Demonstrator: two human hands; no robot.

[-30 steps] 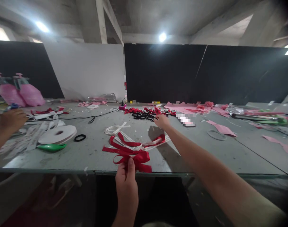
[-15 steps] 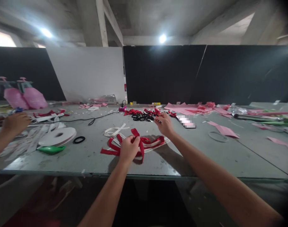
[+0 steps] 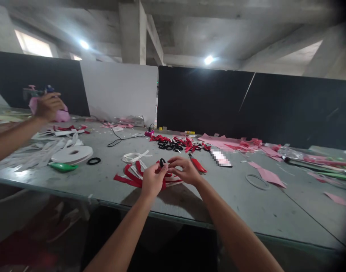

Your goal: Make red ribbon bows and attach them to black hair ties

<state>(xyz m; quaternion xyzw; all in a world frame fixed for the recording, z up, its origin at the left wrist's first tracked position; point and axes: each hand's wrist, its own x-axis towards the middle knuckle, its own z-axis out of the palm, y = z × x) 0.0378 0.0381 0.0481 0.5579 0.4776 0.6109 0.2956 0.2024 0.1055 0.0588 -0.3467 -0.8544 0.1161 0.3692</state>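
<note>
Black hair tie [image 3: 162, 163] pinched between left hand [image 3: 151, 180] and right hand [image 3: 185, 170], above red ribbon [image 3: 127, 176].

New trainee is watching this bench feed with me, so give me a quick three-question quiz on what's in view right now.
1. True or false: the left hand and right hand are together over the red ribbon.
2. What small thing sits at the fingertips? A) black ring B) green piece C) white roll
3. Fill in: the red-handled tool lies on the table just to the ____ of the right hand.

Key: 1 true; 2 A; 3 right.
</note>
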